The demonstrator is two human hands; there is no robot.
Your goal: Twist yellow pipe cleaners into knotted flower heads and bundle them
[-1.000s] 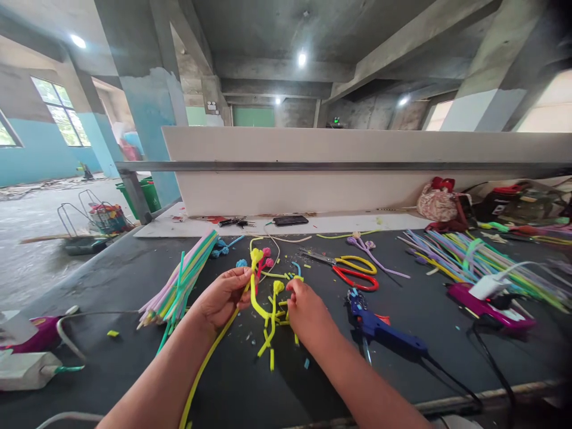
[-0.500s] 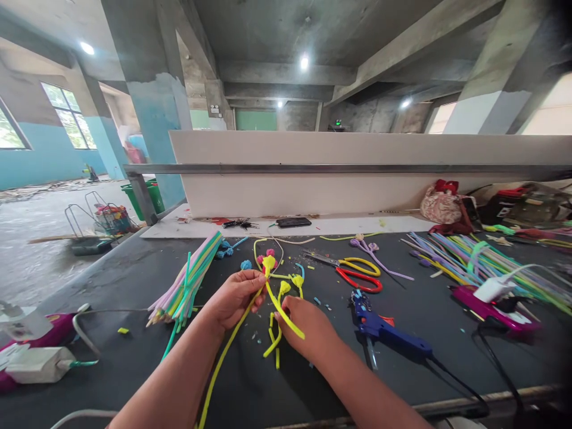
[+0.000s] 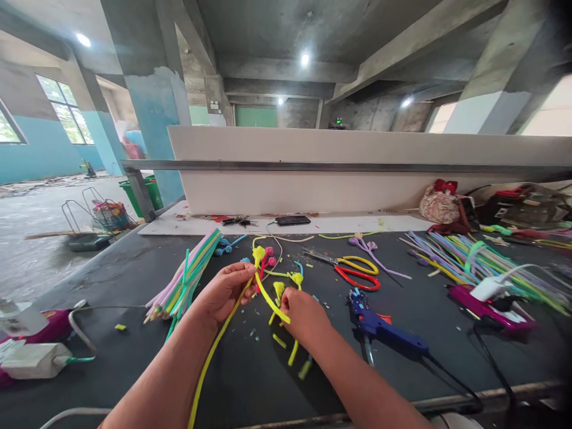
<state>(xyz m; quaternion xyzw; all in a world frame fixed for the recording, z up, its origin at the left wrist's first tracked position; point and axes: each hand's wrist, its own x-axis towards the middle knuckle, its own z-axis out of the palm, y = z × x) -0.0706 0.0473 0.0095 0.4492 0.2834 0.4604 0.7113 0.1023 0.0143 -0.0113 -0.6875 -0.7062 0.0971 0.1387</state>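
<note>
My left hand [image 3: 227,292] is closed in a pinch on a yellow pipe cleaner [image 3: 208,381], just below its knotted yellow bud [image 3: 258,255]. One yellow length hangs down past my left wrist; a shorter yellow end [image 3: 273,301] slants toward my right hand. My right hand [image 3: 306,316] has its fingers curled, close to that short end; what lies inside them is hidden. Two more yellow buds, one left of the fingers [image 3: 278,290] and one above them [image 3: 295,277], are beside this hand. Pink-red buds [image 3: 268,257] lie behind the held bud.
Scissors [image 3: 357,271] and a blue glue gun [image 3: 388,330] lie to the right. A bundle of pastel pipe cleaners [image 3: 187,274] is at left, another bundle [image 3: 465,256] at right. Power strips [image 3: 491,310] with cables sit at both sides. A phone [image 3: 292,220] lies at the back.
My left hand and its yellow bud have shifted slightly left and up. The short yellow end has moved up and left beside my right fingers. A blurred yellow-green piece now shows below my right hand.
</note>
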